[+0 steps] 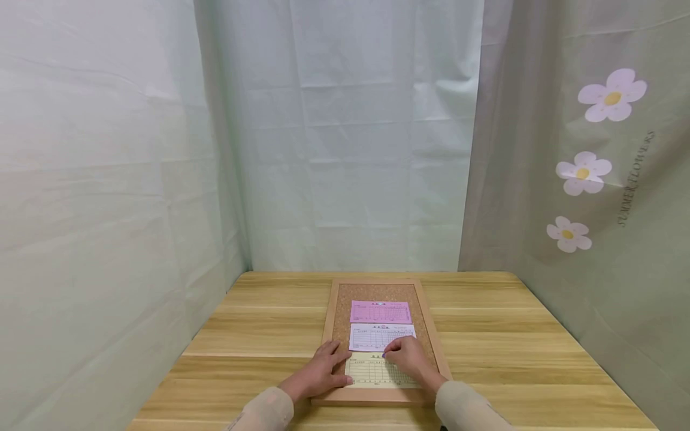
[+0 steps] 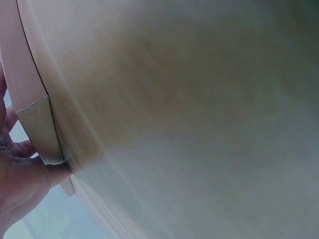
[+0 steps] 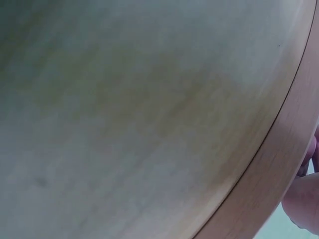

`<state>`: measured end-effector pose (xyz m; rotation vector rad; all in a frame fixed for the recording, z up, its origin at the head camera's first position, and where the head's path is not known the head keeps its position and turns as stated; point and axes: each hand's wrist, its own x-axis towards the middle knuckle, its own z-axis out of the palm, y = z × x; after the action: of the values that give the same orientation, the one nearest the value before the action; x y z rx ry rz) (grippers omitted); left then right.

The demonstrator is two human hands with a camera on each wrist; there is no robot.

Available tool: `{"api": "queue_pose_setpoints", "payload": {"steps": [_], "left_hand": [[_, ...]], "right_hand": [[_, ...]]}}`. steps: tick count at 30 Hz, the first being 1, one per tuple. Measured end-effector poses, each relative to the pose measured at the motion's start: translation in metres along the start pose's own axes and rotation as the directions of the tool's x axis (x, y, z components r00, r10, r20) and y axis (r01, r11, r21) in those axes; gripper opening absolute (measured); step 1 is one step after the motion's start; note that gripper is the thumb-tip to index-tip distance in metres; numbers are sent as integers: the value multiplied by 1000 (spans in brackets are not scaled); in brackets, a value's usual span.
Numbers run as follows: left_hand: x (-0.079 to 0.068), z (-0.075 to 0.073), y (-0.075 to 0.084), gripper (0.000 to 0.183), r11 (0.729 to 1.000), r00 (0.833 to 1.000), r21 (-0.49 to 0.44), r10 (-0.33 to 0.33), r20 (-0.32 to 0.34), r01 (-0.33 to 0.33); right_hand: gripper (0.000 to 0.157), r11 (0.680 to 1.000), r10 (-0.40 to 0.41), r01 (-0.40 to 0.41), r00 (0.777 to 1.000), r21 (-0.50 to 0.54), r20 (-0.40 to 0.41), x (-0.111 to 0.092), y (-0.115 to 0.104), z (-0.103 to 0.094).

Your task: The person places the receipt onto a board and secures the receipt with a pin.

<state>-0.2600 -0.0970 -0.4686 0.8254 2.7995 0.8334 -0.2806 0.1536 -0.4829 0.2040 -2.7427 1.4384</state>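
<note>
A wood-framed cork board (image 1: 345, 293) lies on the table, bearing a pink form slip (image 1: 372, 314), a white form slip (image 1: 369, 340) and a yellow form slip (image 1: 372, 372), one below another. My right hand (image 1: 408, 357) pinches a small blue push pin (image 1: 384, 355) at the yellow slip's top edge; its tip is hidden. With fingers spread, my left hand (image 1: 321, 370) rests on the board's lower left, fingertips at the yellow slip's left edge. Small pale spots, perhaps pin heads, show at the top of the pink and white slips. Both wrist views show only part of each hand beside the wooden frame (image 3: 279, 149).
The wood-grain table (image 1: 501, 335) extends on both sides of the board. Pale curtains (image 1: 356, 137) hang behind it and at the sides, the right one printed with flowers (image 1: 613, 97).
</note>
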Motion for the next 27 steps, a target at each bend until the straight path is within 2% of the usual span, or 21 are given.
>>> {"api": "queue_pose_setpoints", "payload": {"steps": [27], "left_hand": [[-1, 0, 1, 62, 1000, 1000, -6, 6, -3, -6]], "right_hand": [[7, 999, 48, -48, 999, -12, -20, 0, -3, 3]]}}
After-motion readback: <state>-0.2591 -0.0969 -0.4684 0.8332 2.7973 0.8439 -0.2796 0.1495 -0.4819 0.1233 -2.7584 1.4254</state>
